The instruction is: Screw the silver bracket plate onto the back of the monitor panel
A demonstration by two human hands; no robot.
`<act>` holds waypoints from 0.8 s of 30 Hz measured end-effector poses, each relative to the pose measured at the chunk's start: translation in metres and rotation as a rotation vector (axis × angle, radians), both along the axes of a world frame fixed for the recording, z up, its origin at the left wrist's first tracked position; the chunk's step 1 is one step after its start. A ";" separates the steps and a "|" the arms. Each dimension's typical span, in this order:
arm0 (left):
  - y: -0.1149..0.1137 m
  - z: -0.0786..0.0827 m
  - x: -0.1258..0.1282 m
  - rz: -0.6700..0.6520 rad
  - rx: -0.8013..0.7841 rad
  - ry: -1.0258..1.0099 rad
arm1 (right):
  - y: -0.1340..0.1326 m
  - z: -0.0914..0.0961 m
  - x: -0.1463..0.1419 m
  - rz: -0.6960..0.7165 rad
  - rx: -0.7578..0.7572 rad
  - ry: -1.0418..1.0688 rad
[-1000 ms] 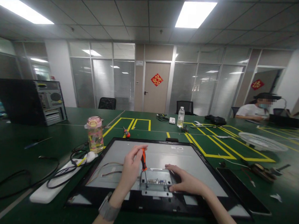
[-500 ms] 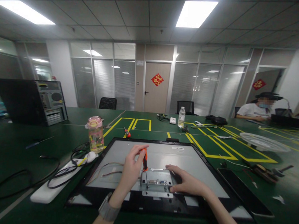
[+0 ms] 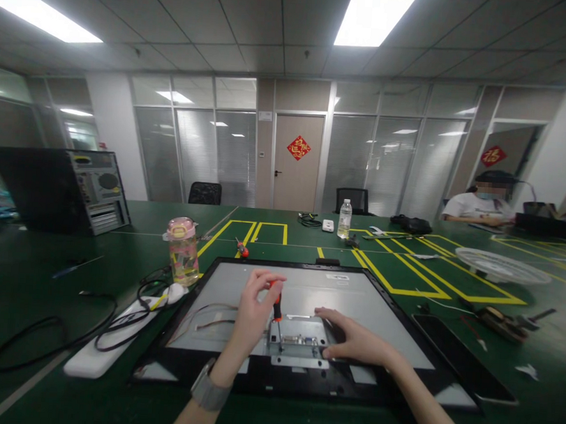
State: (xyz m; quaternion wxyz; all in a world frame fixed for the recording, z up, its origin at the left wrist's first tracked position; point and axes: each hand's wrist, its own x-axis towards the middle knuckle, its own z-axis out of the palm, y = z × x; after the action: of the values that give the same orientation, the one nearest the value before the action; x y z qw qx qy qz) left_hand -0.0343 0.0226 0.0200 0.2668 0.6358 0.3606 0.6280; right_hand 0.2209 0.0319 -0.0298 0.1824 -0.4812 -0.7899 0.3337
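A monitor panel [image 3: 377, 320] lies face down on the green table, its grey metal back up inside a black frame. A small metal connector bracket [image 3: 299, 341] sits on its near middle. My left hand [image 3: 253, 309] is closed round an orange-handled screwdriver [image 3: 276, 307], held upright with its tip on the bracket's left side. My right hand [image 3: 352, 338] rests on the bracket's right side, fingers curled on its edge. Thin wires [image 3: 209, 319] run across the panel to the left of my left hand.
A pink-lidded bottle [image 3: 182, 250], black cables [image 3: 108, 319] and a white foam block [image 3: 96, 354] lie to the left. A computer case [image 3: 64, 189] stands far left. A red screwdriver [image 3: 240, 249] and water bottle [image 3: 343, 219] are beyond. A person [image 3: 480, 201] sits far right.
My left fingers have shifted up on the screwdriver handle, and the view has tipped slightly. My right hand stays on the bracket.
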 end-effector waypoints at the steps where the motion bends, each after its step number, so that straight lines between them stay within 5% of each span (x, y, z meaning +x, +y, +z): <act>1: 0.000 0.000 0.000 0.018 0.019 0.008 | 0.000 0.000 0.000 0.000 0.000 0.001; 12: 0.001 -0.001 -0.001 -0.103 -0.046 -0.029 | -0.001 0.002 -0.001 -0.014 0.009 -0.023; 18: 0.000 0.000 0.000 0.057 0.037 0.041 | 0.000 0.000 -0.001 0.002 0.022 0.007; 24: -0.001 0.000 0.001 0.005 0.049 0.037 | 0.000 0.000 0.000 0.001 0.020 -0.005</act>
State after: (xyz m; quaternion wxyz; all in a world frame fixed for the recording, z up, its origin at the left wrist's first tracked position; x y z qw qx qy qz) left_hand -0.0337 0.0212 0.0201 0.2429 0.6528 0.3515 0.6255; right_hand 0.2210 0.0320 -0.0293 0.1850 -0.4798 -0.7938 0.3248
